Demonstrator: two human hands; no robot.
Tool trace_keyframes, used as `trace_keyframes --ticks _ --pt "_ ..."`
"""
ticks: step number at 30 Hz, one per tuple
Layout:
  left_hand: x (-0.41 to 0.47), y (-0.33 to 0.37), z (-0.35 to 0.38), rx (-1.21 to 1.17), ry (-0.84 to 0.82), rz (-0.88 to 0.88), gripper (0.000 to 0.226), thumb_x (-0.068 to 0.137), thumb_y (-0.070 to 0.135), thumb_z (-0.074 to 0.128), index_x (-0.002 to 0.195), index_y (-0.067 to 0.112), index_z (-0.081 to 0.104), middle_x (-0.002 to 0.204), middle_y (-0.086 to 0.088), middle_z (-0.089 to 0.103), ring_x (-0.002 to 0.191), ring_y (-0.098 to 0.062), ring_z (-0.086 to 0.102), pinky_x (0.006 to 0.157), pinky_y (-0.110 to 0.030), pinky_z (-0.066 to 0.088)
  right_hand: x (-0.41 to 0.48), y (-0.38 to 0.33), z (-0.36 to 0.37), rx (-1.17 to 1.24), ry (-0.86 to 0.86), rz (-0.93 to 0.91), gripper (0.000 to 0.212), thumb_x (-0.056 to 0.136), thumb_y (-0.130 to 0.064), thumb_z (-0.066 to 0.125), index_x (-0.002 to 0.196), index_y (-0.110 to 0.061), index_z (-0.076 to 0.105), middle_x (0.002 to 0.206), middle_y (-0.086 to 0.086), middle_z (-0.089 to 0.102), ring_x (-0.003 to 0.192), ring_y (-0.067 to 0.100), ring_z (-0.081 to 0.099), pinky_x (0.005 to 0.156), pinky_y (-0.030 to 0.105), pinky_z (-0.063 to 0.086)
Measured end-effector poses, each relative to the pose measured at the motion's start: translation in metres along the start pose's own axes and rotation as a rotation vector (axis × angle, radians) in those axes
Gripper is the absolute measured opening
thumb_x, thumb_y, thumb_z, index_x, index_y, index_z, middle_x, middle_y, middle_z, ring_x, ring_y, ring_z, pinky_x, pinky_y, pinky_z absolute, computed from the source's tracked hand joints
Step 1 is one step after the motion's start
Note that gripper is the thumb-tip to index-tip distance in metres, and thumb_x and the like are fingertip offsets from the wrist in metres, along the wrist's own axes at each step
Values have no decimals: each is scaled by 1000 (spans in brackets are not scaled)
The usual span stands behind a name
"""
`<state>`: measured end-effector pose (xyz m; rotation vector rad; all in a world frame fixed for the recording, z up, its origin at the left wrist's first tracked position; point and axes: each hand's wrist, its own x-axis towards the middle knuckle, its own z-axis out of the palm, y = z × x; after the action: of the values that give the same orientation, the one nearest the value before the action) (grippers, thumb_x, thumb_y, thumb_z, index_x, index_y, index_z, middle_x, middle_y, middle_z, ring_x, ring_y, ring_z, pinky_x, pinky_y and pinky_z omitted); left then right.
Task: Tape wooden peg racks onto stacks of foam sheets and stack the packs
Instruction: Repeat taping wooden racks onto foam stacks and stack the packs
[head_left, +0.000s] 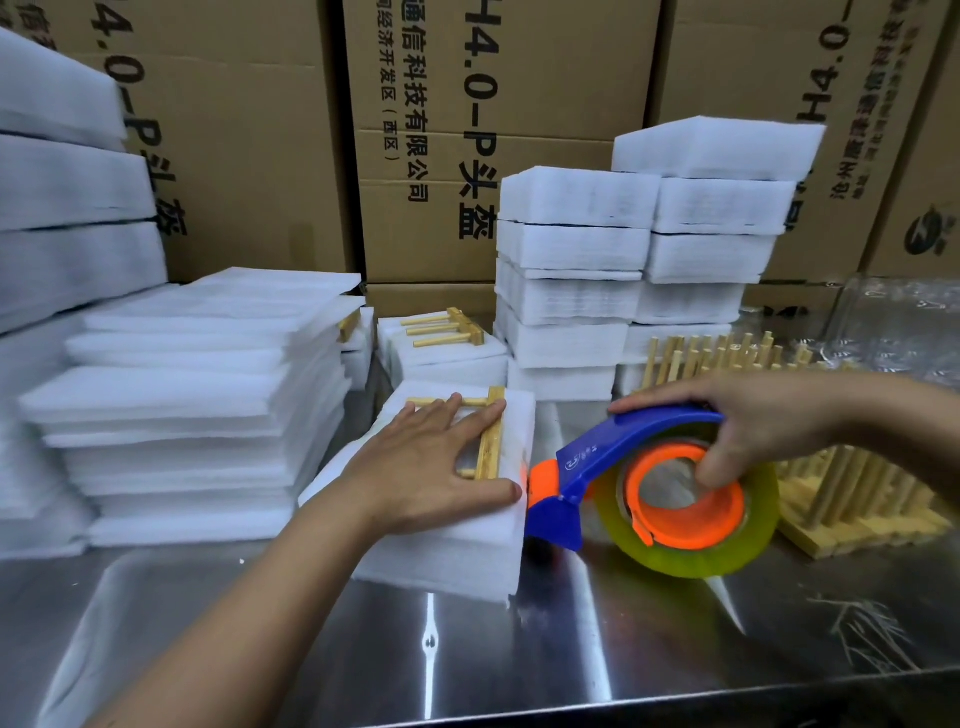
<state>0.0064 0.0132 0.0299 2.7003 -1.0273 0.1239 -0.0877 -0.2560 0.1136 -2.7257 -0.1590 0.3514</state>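
Observation:
A stack of white foam sheets (457, 551) lies on the steel table (623, 639) in the middle. A wooden peg rack (491, 441) rests flat on top of it. My left hand (426, 467) presses down on the rack and foam, fingers spread. My right hand (753, 421) grips a blue and orange tape dispenser (660, 488) with a yellowish tape roll. Its orange nose touches the right side of the foam stack, close to my left thumb.
Loose foam sheets (182, 415) pile up at the left. A finished pack with a rack (447, 338) sits behind. Taller stacked packs (639, 260) stand at the back right. Spare peg racks (852, 493) lie at the right. Cardboard boxes (426, 130) wall the back.

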Motion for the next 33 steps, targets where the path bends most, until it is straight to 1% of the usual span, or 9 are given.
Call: trace_keyframes --ticks 9,13,16,19,21,26,28,30,33 --pt "1 -2 0 4 -15 0 94 59 84 29 143 56 -1 160 4 1 146 -7 -2 116 -28 -1 5 5 0 -37 -11 7 81 73 -8 73 126 -61 42 60 -11 53 47 1 45 48 17 39" --pt "1 -2 0 19 -22 3 91 63 81 31 144 54 -2 160 3 1 146 -8 -1 116 -29 -1 -5 3 7 -161 54 1 80 69 -30 77 121 -74 33 92 -8 64 58 3 54 55 17 45" --pt "0 -1 -2 3 -29 -2 97 56 84 28 144 54 -1 160 2 2 146 -7 -1 117 -29 -1 -8 -3 11 -322 99 -40 81 71 -38 74 126 -72 26 106 -17 53 70 -2 54 58 9 42" --pt "-1 -1 -2 0 -31 0 95 59 83 30 144 53 -1 160 2 2 146 -7 -1 118 -30 -1 -6 -3 17 -460 89 -68 82 75 -39 71 131 -68 19 103 -24 40 77 -17 46 61 0 36" --pt "-1 -1 -2 -4 -26 -1 92 63 80 32 144 53 -1 160 2 2 146 -7 -2 118 -30 -1 -10 3 20 -392 99 -68 83 76 -39 72 129 -71 16 103 -22 41 77 -24 44 59 4 39" --pt "0 -1 -1 -16 -23 -2 91 63 78 35 144 53 1 160 3 1 145 -5 -3 117 -28 -3 -31 26 32 -108 280 -41 94 71 -30 76 118 -83 15 104 -18 42 79 -4 57 56 17 47" --pt "0 -1 -1 -20 -27 -2 92 63 79 35 144 53 0 160 2 1 145 -5 -3 117 -28 -3 -34 29 42 -93 487 -76 91 65 -34 80 122 -77 25 102 -21 39 85 0 52 65 14 45" --pt "0 -1 -2 -24 -35 -6 96 59 81 33 144 53 0 160 2 1 145 -5 -4 118 -28 -3 -32 30 55 -198 722 -101 87 56 -34 89 129 -55 45 98 -9 40 82 7 42 70 12 38" --pt "-1 0 -3 -25 -44 -11 98 56 83 30 144 52 0 160 2 0 145 -6 -5 118 -30 -3 -24 32 81 -460 844 -96 97 42 -22 96 131 -21 57 90 9 45 79 28 47 70 32 39"
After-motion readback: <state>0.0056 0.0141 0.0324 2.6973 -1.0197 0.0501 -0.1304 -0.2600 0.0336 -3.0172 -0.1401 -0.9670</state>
